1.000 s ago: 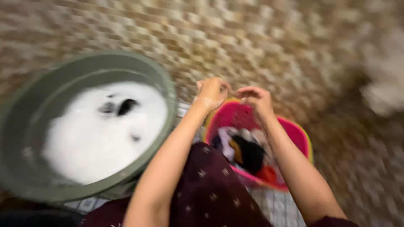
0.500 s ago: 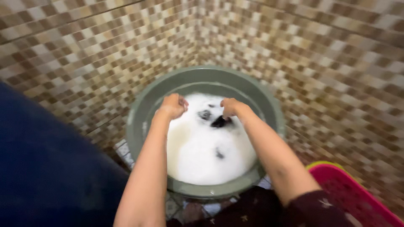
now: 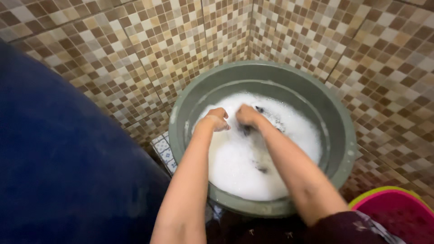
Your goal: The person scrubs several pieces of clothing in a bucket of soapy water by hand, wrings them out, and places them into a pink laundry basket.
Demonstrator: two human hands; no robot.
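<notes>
One grey-green basin (image 3: pixel 343 135) full of suds, tucked in the tiled corner. Both hands in the foam: left hand (image 3: pixel 218 119) fisted, right hand (image 3: pixel 246 115) curled onto one dark cloth (image 3: pixel 247 130). One pink basket (image 3: pixel 398 214) bottom right.

No packages, labels, signs or screens show anywhere in this view, from the upper left of the frame to the lower right; nothing printed or lit appears on any surface.
</notes>
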